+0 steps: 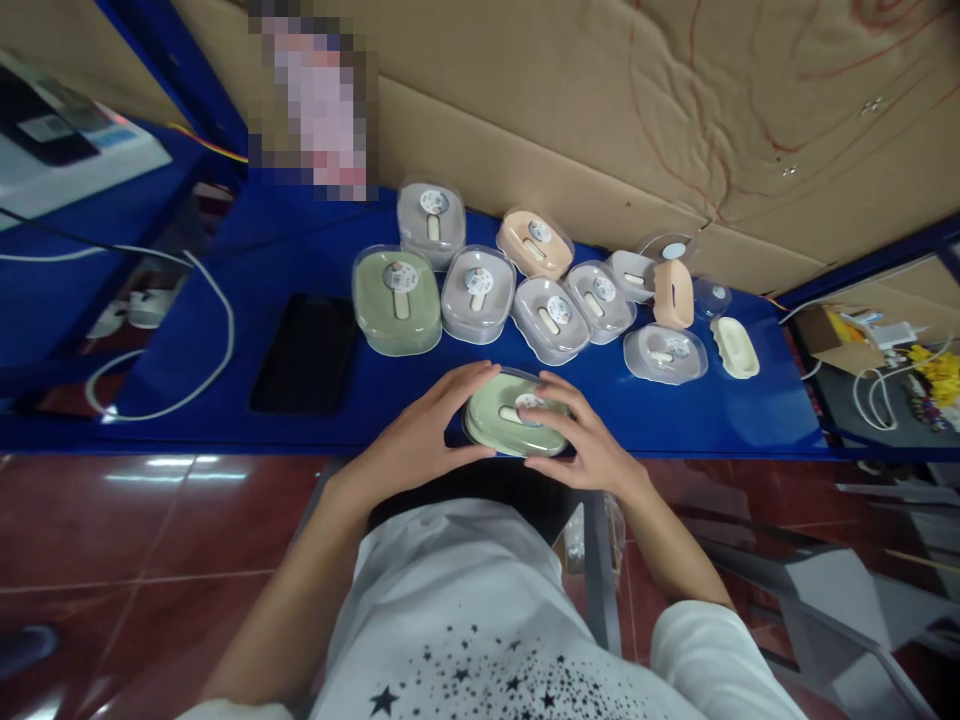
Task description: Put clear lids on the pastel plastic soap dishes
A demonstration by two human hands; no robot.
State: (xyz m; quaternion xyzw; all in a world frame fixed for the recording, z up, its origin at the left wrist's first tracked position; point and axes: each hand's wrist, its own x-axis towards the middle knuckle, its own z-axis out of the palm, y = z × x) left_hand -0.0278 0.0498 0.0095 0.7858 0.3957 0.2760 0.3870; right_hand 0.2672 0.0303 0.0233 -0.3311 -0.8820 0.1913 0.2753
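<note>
Clearly, both hands are around a small green box [495,432] at the near edge of the blue table [660,418]. The left hand [424,430] curves wide round its left end, fingertips at the far edge; whether the thumb touches the near edge is hard to tell. The right hand [589,440] grips the right end, fingers parted over the top. Beyond stand a larger green box [397,300], grey boxes [480,288] and peach boxes [534,243]; a flat black slab [304,355] lies farther left, a cream dish [736,347] farther right.
</note>
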